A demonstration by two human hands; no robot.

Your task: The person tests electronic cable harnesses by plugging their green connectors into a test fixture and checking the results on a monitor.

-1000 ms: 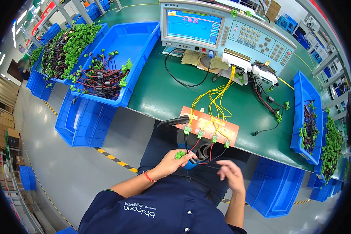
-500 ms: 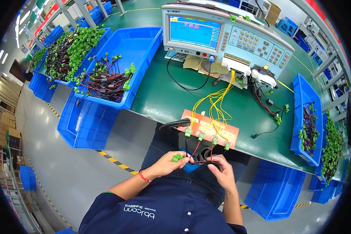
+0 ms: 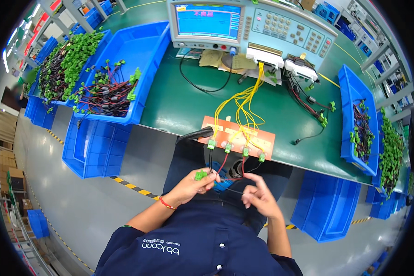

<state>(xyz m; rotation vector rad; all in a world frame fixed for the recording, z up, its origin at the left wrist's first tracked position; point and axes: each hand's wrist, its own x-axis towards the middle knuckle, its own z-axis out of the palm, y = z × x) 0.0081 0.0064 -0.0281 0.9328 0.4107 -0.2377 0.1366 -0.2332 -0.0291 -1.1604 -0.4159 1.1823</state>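
Observation:
My left hand [image 3: 191, 187] is closed on a cable harness of red and black wires [image 3: 222, 163], with green connectors [image 3: 200, 175] poking out at its fingers. From there the wires run up to several green plugs [image 3: 228, 148] along the near edge of an orange fixture board [image 3: 237, 134]. My right hand [image 3: 263, 200] is to the right of the wires, index finger stretched toward a red one. Its other fingers curl in, and a thin black wire seems to end between them and the thumb. Yellow wires [image 3: 248, 99] link the board to the bench tester [image 3: 280, 27].
A blue tray [image 3: 145, 87] with harnesses lies on the green table [image 3: 170, 103] at left, a fuller one beyond it. Another blue tray [image 3: 347, 110] stands at right. Blue bins [image 3: 94, 147] hang below the table edge. A thick black cable [image 3: 195, 134] lies beside the board.
My view has shifted, so the bench sits higher and further left. The right hand has drawn back a little, its fingers curling in more. The left hand still holds the harness.

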